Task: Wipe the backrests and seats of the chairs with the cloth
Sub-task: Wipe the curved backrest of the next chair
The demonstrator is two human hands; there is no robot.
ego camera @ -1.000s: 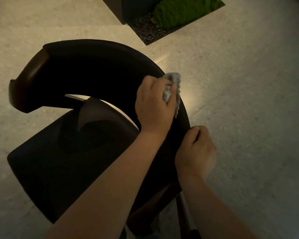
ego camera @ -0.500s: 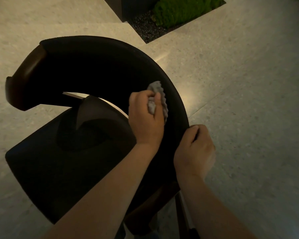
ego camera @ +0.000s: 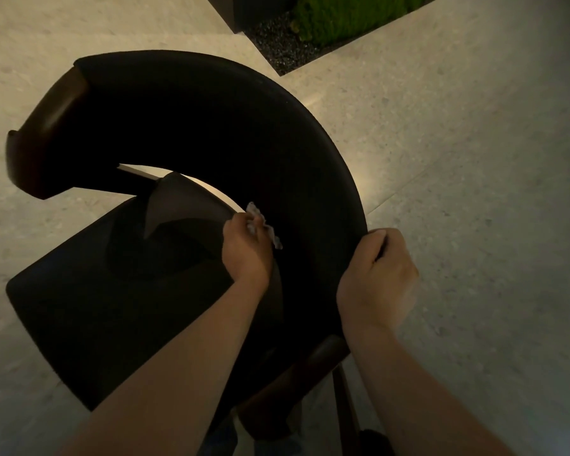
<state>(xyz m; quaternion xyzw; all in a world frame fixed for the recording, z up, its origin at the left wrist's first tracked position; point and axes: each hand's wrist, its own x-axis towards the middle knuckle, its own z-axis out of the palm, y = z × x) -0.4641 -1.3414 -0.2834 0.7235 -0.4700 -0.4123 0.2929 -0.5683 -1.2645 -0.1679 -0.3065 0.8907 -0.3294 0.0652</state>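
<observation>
In the head view, the left hand (ego camera: 246, 250) curls its fingers round a crumpled grey cloth (ego camera: 266, 229), pressed to the inner face of the chair's curved backrest (ego camera: 211, 126) (just above the seat (ego camera: 89, 311)). The right hand (ego camera: 377, 278) grips the backrest's outer rim.

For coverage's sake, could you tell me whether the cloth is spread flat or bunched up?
Bunched: the cloth is crumpled in the left hand, ruffled edge protruding.

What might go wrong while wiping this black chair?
The cloth is bunched small in the left hand, so parts of the wide backrest may get missed. It sits at the backrest's lower edge and might slip down past the seat to the floor. The spot under the right hand, gripping the rim, could stay unwiped.
</observation>
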